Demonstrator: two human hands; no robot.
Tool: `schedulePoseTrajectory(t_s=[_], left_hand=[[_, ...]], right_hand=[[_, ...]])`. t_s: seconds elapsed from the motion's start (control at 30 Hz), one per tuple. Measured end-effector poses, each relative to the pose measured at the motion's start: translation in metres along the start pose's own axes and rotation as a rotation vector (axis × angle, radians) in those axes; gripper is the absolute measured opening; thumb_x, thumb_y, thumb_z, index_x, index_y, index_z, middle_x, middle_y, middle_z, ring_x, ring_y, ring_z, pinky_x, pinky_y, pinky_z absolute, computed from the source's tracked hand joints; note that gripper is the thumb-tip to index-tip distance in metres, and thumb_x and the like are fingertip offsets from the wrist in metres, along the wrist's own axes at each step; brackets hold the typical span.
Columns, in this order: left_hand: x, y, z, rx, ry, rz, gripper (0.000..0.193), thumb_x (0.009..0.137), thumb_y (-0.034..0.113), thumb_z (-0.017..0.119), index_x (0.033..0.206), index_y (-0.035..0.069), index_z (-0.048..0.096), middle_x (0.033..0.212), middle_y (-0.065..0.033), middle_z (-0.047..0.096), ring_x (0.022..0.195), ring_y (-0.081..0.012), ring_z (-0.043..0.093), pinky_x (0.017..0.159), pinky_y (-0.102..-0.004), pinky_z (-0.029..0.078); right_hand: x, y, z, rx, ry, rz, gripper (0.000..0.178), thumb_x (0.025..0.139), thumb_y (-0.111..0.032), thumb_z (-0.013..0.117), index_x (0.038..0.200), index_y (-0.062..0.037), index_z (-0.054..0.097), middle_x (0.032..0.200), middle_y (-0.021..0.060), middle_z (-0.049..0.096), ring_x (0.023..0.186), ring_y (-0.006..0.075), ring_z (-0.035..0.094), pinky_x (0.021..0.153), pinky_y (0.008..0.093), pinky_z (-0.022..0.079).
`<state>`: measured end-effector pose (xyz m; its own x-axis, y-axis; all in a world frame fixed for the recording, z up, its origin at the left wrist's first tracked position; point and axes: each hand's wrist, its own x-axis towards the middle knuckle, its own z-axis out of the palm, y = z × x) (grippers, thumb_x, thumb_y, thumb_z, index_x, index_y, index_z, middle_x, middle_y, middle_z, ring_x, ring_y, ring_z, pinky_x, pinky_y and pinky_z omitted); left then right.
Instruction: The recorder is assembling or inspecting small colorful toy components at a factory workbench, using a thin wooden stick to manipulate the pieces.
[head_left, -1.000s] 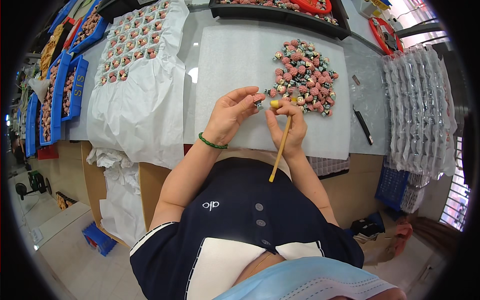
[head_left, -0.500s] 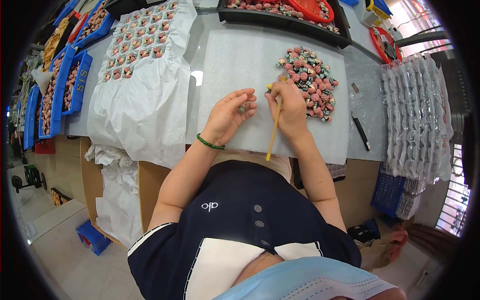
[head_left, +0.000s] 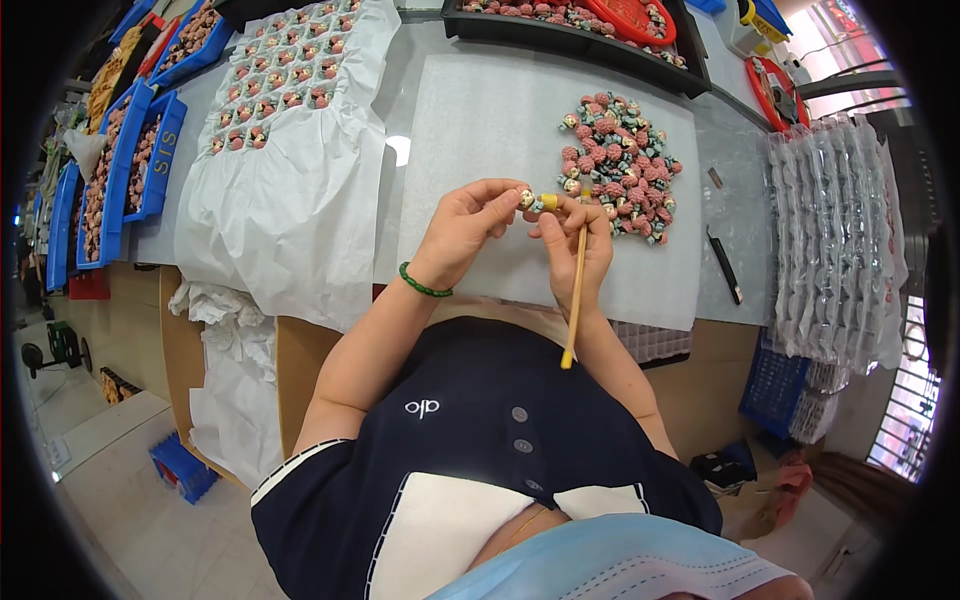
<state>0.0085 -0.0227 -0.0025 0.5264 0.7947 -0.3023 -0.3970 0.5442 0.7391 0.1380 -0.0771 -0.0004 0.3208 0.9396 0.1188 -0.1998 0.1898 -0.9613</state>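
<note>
Between the thumb and fingers of my left hand (head_left: 468, 228) is a small figurine (head_left: 526, 199) with a pale face and a grey-green lower part. My right hand (head_left: 583, 245) is closed around a thin wooden stick (head_left: 575, 300) with yellow ends, which slants down towards me. A yellow cover (head_left: 549, 202) sits on a right fingertip, which meets the figurine's lower part. Just beyond the right hand, a pile of pink-headed figurines (head_left: 630, 170) lies on a white foam sheet (head_left: 470, 120).
At the left, a white tray (head_left: 285, 75) holds figurines in rows above white paper (head_left: 280, 220). Blue bins (head_left: 150, 190) stand farther left. A black tray (head_left: 570, 45) is at the back. A black pen-like tool (head_left: 722, 265) and stacked clear plastic trays (head_left: 830, 230) are at the right.
My right hand has come back from the pile's edge towards my left hand. A figurine now shows between the two hands, held by the left fingers. The stick has swung nearer to me.
</note>
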Motion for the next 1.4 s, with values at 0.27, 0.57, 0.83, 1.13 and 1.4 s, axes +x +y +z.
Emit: schedulePoseTrajectory(t_s=[0.27,0.57,0.83,1.13,1.4], left_hand=[[0.001,-0.006,-0.001,0.223,-0.004,0.017,0.024,0.085,0.013,0.054,0.104,-0.002,0.057,0.081,0.0011,0.055,0.066,-0.0046,0.042,0.059,-0.0179,0.035],[0.003,-0.008,0.003,0.02,-0.047,-0.021,0.023,0.084,0.011,0.053,0.105,0.002,0.055,0.094,-0.0024,0.058,0.083,-0.0072,0.049,0.069,-0.0207,0.036],[0.005,-0.008,0.002,-0.05,-0.083,-0.052,0.026,0.083,0.009,0.052,0.108,0.002,0.053,0.101,-0.0053,0.058,0.089,-0.0083,0.05,0.072,-0.0215,0.036],[0.004,-0.009,0.003,0.127,-0.086,-0.063,0.029,0.087,0.014,0.05,0.112,0.0,0.053,0.096,-0.0026,0.057,0.084,-0.0072,0.049,0.071,-0.0206,0.037],[0.002,-0.011,0.004,0.137,-0.085,-0.01,0.028,0.088,0.013,0.049,0.111,-0.001,0.053,0.084,-0.0006,0.054,0.075,-0.0071,0.047,0.066,-0.02,0.037]], right_hand=[[-0.001,0.003,-0.005,0.069,0.011,0.026,0.024,0.078,0.002,0.059,0.081,-0.0052,0.036,0.088,0.0122,0.055,0.078,0.0149,0.057,0.068,0.0259,0.05],[-0.003,0.011,-0.021,-0.485,-0.112,-0.322,0.031,0.072,0.008,0.063,0.081,-0.0043,0.036,0.096,0.0148,0.053,0.083,0.0181,0.057,0.074,0.0271,0.048],[-0.001,0.015,-0.025,-0.406,-0.109,-0.35,0.034,0.071,0.01,0.062,0.084,-0.0041,0.034,0.1,0.0173,0.051,0.089,0.0222,0.058,0.078,0.0297,0.048],[-0.001,0.017,-0.025,-0.322,-0.042,-0.349,0.03,0.071,0.008,0.063,0.083,-0.0035,0.038,0.096,0.0169,0.056,0.082,0.0224,0.06,0.071,0.0283,0.05],[0.023,-0.028,-0.035,-0.257,-0.129,-0.143,0.03,0.093,-0.023,0.038,0.104,0.0032,0.049,0.086,0.0103,0.054,0.073,0.014,0.054,0.064,0.0225,0.045]])
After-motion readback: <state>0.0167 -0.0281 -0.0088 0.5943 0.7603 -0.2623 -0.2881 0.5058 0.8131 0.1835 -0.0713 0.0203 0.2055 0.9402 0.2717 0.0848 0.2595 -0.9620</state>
